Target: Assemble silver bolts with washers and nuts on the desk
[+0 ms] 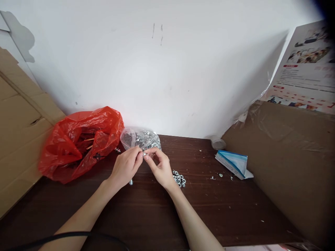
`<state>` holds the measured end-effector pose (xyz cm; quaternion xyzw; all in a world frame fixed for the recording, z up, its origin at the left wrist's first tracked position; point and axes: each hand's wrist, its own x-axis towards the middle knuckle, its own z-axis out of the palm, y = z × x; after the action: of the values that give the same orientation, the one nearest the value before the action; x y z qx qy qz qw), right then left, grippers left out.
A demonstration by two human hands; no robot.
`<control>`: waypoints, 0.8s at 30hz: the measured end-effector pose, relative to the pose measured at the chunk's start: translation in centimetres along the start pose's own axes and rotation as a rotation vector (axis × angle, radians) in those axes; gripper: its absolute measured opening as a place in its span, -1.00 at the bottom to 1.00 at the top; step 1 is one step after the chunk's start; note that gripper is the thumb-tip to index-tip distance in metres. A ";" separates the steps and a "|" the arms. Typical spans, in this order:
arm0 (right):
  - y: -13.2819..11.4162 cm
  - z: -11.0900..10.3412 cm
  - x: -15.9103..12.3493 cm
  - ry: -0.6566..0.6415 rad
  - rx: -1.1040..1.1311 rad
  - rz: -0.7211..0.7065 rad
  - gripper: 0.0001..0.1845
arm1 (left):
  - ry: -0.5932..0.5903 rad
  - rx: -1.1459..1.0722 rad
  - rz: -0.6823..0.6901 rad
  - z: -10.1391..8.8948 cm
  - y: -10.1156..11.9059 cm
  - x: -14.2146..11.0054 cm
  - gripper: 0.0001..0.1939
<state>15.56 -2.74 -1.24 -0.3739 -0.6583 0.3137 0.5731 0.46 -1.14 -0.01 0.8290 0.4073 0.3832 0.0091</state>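
Both hands meet above the rear middle of the dark brown wooden worktop [146, 209]. The left hand [127, 166] has its fingers curled closed around a small silver metal bolt [131, 181], whose lower end shows below the palm just over the worktop. The right hand [161, 166] has thumb and forefinger pinched narrowly on a tiny silver metal nut [144, 153] at the bolt's upper end, the remaining fingers loosely bent. The fingertips of the two hands touch. The nut is largely hidden; its shape cannot be told.

Just behind the hands lies a clear plastic bag of silver hardware [142, 138]. A crumpled red plastic bag [78, 143] sits toward the rear left corner. A loose cluster of silver nuts [179, 178] lies beside the right wrist. A blue and white paper packet [232, 163] rests near the right edge.
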 end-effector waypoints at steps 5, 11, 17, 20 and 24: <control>0.0 -0.2 0.1 0.060 -0.008 -0.045 -0.85 | -0.006 0.032 -0.010 0.1 0.0 0.0 -0.75; 0.2 -0.8 0.4 -0.058 -0.083 0.016 -0.74 | -0.028 0.024 -0.014 0.1 0.1 0.1 -0.75; 0.0 -1.1 0.5 -0.018 0.007 0.051 -0.85 | -0.036 0.023 0.001 0.2 0.1 0.0 -0.76; 0.2 -1.2 0.5 -0.072 -0.019 0.047 -0.76 | -0.044 0.026 0.007 0.2 0.1 0.0 -0.76; 0.2 -1.3 0.6 -0.076 0.044 0.077 -0.86 | -0.037 0.015 -0.008 0.2 0.0 0.0 -0.77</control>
<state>16.81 -2.18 -0.92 -0.3740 -0.6578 0.3639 0.5431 0.59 -1.10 -0.10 0.8342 0.4135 0.3647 0.0118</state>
